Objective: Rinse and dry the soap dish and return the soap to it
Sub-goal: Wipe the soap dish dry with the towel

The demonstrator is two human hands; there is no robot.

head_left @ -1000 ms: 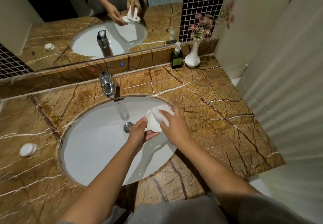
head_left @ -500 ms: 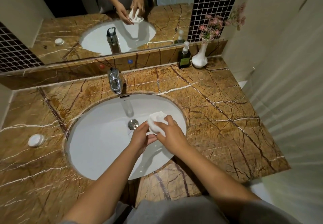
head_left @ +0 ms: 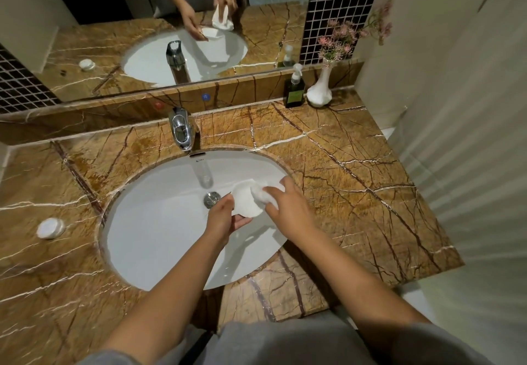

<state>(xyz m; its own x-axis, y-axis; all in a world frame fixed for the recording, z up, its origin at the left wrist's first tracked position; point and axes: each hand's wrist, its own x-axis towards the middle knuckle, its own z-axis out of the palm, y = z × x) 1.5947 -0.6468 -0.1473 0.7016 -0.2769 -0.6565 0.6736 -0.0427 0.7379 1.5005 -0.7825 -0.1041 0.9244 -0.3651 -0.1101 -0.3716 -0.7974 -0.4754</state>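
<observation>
Over the white basin (head_left: pixel 148 222) my left hand (head_left: pixel 225 219) holds a white soap dish (head_left: pixel 244 200) from below, tilted on edge. My right hand (head_left: pixel 288 208) presses a crumpled white tissue or cloth (head_left: pixel 263 192) against the dish's upper right side. A round white bar of soap (head_left: pixel 50 228) lies on the brown marble counter (head_left: pixel 342 182) left of the basin, well apart from both hands. The mirror (head_left: pixel 114 37) repeats the hands, the dish and the cloth.
A chrome tap (head_left: pixel 181 129) stands behind the basin, with no water seen running. At the back right are a dark pump bottle (head_left: pixel 295 88) and a white vase with pink flowers (head_left: pixel 319 94). A pale wall closes the right side.
The view has shifted a little. The dish has tilted in my left hand and my right hand has worked the cloth round to its upper right side.
</observation>
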